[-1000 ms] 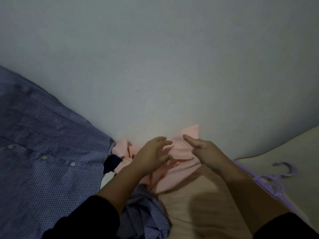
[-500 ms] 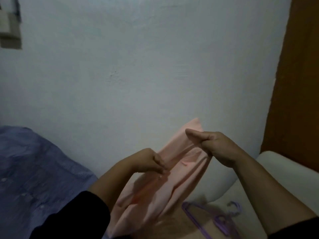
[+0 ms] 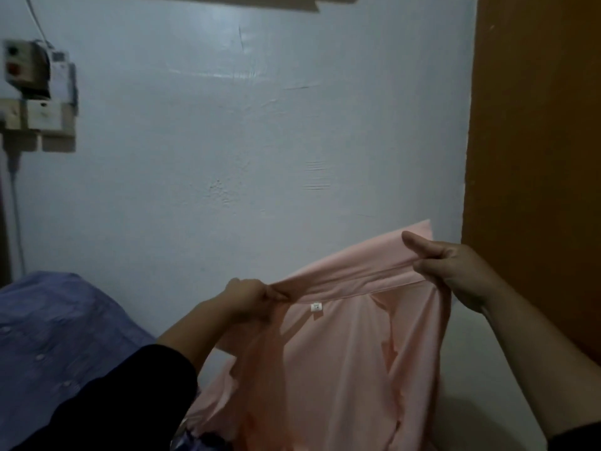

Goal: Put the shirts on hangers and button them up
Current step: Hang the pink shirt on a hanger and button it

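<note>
pink shirt hangs spread by its collar, left hand and right hand each pinching an end; keep the collar taut and level so a hanger slips in.

Pale blue wall, brown door

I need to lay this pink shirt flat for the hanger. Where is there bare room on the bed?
A pale bare patch of bed lies right of the pink shirt, under the right hand, bordered by the brown panel. Left of the left hand it is crowded: the blue shirt covers that side.
</note>
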A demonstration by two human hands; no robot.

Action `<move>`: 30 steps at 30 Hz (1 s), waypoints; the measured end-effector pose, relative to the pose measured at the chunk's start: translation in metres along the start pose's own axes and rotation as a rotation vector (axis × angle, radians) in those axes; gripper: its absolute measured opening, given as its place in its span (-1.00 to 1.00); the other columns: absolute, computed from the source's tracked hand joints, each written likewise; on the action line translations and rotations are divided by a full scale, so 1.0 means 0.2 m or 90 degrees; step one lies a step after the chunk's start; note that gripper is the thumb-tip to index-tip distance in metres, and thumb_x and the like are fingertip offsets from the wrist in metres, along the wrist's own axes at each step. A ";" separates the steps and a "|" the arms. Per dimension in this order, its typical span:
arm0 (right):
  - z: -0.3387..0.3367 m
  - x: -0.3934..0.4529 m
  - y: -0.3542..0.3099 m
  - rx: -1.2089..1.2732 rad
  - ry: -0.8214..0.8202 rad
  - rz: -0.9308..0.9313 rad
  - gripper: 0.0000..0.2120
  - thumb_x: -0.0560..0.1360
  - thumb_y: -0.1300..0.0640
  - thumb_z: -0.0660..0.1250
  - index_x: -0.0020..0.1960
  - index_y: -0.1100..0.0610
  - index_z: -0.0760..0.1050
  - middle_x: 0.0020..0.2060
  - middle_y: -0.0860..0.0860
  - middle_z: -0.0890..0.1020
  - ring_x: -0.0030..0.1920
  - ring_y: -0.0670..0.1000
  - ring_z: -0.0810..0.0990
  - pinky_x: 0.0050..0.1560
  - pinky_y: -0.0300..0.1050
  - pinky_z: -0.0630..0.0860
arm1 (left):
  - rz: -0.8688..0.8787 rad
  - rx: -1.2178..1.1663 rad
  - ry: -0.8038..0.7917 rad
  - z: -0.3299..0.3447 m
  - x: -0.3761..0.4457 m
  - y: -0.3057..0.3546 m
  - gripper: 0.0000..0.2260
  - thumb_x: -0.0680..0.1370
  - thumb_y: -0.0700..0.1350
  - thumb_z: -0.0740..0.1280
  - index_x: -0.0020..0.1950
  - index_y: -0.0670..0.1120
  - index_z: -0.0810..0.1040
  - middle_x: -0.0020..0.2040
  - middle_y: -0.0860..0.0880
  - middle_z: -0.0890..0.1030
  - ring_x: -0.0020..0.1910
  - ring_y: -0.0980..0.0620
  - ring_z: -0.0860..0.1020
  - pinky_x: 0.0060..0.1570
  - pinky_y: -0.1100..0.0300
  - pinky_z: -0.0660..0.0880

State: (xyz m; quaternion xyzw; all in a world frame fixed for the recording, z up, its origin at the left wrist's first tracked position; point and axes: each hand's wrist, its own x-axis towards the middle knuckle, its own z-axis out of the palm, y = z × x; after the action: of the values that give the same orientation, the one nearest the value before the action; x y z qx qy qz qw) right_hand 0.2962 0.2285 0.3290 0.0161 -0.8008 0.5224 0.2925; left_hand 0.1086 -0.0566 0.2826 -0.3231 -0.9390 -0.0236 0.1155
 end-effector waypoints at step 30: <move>-0.34 -0.10 -0.77 0.176 0.301 -0.329 -0.50 0.48 0.42 0.28 0.39 0.17 0.38 0.19 0.01 0.51 -0.02 -0.06 0.38 -0.23 -0.48 0.38 | 0.023 -0.433 0.445 -1.49 -0.84 0.31 -0.49 0.45 -0.43 0.38 0.28 0.03 0.50 -0.15 0.10 0.58 -0.48 0.16 0.59 -0.47 0.24 0.57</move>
State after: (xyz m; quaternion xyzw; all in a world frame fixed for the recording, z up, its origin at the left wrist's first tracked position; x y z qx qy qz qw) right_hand 0.3948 0.2097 0.4664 0.1357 -0.6027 0.5240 0.5863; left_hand 0.3360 -0.1441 0.5316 -0.3317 -0.7772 -0.4340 0.3125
